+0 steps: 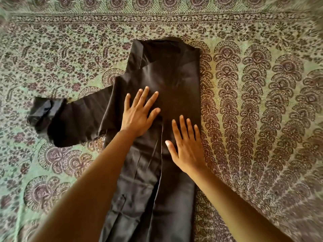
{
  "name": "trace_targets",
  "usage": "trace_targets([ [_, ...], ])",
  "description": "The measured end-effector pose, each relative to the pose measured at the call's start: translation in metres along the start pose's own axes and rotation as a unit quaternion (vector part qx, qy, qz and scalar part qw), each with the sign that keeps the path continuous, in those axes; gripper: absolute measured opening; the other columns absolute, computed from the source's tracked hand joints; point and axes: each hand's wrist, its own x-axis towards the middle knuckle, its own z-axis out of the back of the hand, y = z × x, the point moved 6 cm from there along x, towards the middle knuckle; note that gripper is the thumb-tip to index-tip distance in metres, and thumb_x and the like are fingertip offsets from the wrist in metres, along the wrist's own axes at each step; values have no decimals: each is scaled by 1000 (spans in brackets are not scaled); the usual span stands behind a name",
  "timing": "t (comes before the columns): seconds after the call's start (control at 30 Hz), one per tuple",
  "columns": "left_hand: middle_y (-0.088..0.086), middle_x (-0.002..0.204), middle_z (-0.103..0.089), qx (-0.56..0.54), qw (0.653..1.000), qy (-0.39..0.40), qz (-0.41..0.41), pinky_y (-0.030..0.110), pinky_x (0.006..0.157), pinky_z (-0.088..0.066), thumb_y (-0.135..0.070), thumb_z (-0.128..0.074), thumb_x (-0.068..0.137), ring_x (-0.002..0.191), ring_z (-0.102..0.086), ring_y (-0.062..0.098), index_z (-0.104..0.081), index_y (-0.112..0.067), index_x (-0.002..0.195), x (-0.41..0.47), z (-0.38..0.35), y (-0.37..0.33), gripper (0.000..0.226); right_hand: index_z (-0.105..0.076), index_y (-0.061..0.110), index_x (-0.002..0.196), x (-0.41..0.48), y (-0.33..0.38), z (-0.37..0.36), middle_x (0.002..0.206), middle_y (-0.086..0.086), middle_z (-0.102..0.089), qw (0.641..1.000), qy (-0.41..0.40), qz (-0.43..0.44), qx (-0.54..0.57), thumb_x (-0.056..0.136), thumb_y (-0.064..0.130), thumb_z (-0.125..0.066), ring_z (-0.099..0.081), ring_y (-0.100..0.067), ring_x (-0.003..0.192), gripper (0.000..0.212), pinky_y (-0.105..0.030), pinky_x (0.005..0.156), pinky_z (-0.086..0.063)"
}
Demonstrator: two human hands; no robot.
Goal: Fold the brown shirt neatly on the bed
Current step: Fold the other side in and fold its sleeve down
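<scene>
A pale green cotton bedspread printed with maroon paisley and flower motifs covers the whole bed and fills the view. On its left half lies the long sleeve of a dark brown cloth shirt, stretched out flat and pointing left, away from the body of the garment. The crumpled cuff at the sleeve's far end is partly turned over on itself.

The shirt's body lies in the middle of the bed as a long strip, its collar end at the far side and its hem running out of view at the near edge. A straight lengthwise fabric edge runs down the strip's near half, where one panel lies over the other.

The left hand rests palm down on the shirt just left of that edge, near where the sleeve joins the body. Its fingers are straight and spread wide, lying flat on the cloth. The right hand lies palm down just right of the edge and a little nearer the person, fingers straight and close together, thumb out to the side. It rests near the strip's right border. The two hands are near each other but apart, and neither one pinches or gathers the cloth. Both forearms are bare.

To the right of the shirt the bedspread shows rows of large arched paisley motifs.
</scene>
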Motion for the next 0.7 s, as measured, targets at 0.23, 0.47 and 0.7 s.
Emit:
trace_targets([
  [0.23, 0, 159, -7, -23, 1000, 2, 18, 47, 116, 0, -53, -20, 95, 146, -4, 19, -12, -37, 147, 5, 5, -11, 55, -25, 15, 145, 17, -5, 7, 151, -15, -26, 999, -20, 0, 35, 93, 46, -26, -24, -30, 140, 61, -46, 113, -15],
  [0.47, -2, 159, -5, 21, 999, 38, -25, 48, 116, 3, -48, -19, 98, 146, 0, 16, -10, -37, 147, 85, 9, -28, 52, -17, 10, 147, 106, -36, 22, 155, -13, -14, 1000, -22, -8, 4, 93, 46, -18, -10, -25, 144, 64, -42, 116, -4],
  [0.7, 0, 159, -3, 114, 985, 50, -121, 50, 116, 2, -53, -19, 96, 146, -6, 19, -8, -39, 147, 158, -8, -44, 54, -25, 4, 143, 119, -51, 10, 152, -19, -21, 990, -81, -113, -3, 88, 48, -19, -20, -31, 141, 70, -47, 114, -9],
])
